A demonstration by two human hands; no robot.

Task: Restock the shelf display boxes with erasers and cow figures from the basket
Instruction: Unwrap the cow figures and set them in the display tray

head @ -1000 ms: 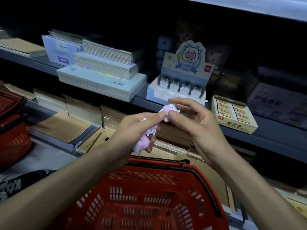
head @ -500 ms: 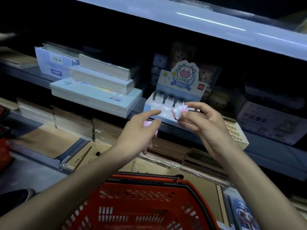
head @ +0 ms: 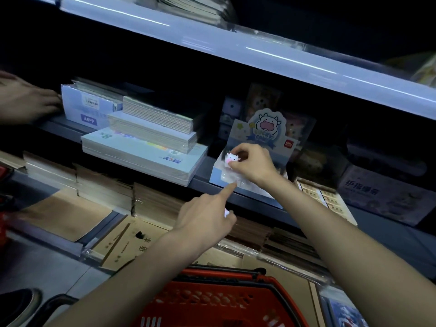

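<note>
Right hand (head: 253, 165): grip pressed together on one cow (head: 231, 158), thumb below and fingers above, figure upright with face outward. Held over the clear tray at the left front of the display box (head: 259, 147), apparently not yet seated.

Left hand (head: 207, 219): lower fingers curled around more cows (head: 227, 212), only a sliver of white and pink visible at the palm edge; count not determinable. Index finger extended, tip at or touching the front lip of the box; contact not certain.

Box located on the middle shelf (head: 203, 179), beside a stack of pads (head: 146, 147). Eraser box (head: 326, 197) just to the right, partly hidden by the right forearm. Basket (head: 212, 300) directly below both arms.

Risks, as judged from present position:
- Missed slot: tray is clear and glossy under dim light, so slot edges read poorly. Release off-centre likely to leave the cow tilted or tipped onto the shelf.
- Box shift: pressure from the left index finger on the front lip could push the light card box back or skew it during placement.
- Dropped stock: extended finger weakens the left grip; hidden cows could slip out, falling into the basket or past it.
- Knocked neighbours: any seated figures hidden behind the right hand could be toppled on withdrawal.
</note>
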